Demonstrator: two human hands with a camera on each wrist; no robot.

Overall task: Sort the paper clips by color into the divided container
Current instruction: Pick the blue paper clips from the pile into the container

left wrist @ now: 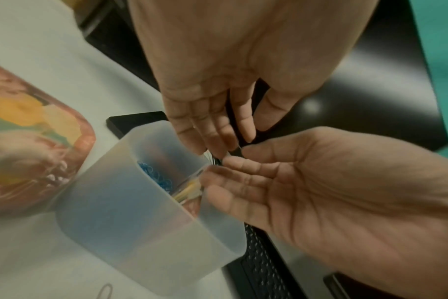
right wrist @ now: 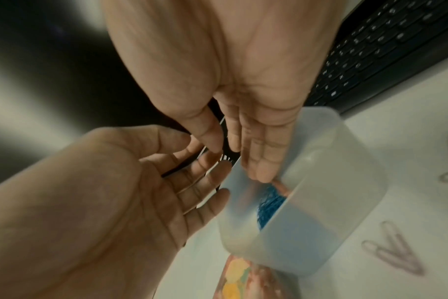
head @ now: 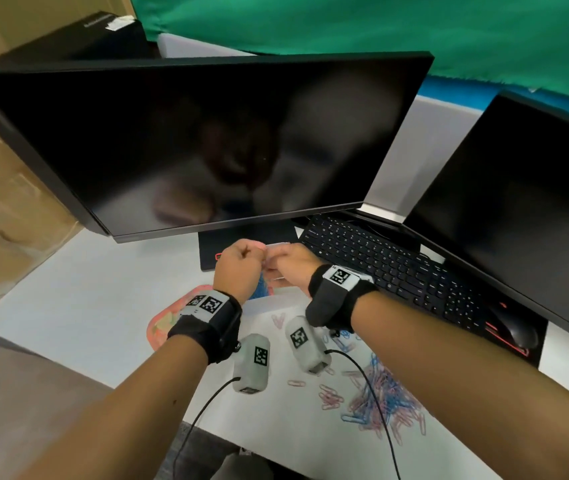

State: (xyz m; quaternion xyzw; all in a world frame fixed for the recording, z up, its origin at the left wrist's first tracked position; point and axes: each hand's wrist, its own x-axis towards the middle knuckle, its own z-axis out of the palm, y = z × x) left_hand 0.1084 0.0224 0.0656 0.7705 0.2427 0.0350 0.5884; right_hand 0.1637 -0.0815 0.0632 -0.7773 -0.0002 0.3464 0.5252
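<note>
Head view shows both hands meeting above the frosted divided container [left wrist: 131,218], which stands on the white counter [head: 78,306] just in front of the monitor base. The left hand [left wrist: 218,85] and right hand [left wrist: 320,192] have fingers loosely extended, tips touching over the far rim; whether they pinch a clip I cannot tell. Blue clips [left wrist: 156,178] already lie in one compartment. The mixed pile of paper clips [head: 383,400] waits nearer the person, right of centre. A keyboard [head: 394,268] crowds the container's right side; the counter's left offers freer room.
</note>
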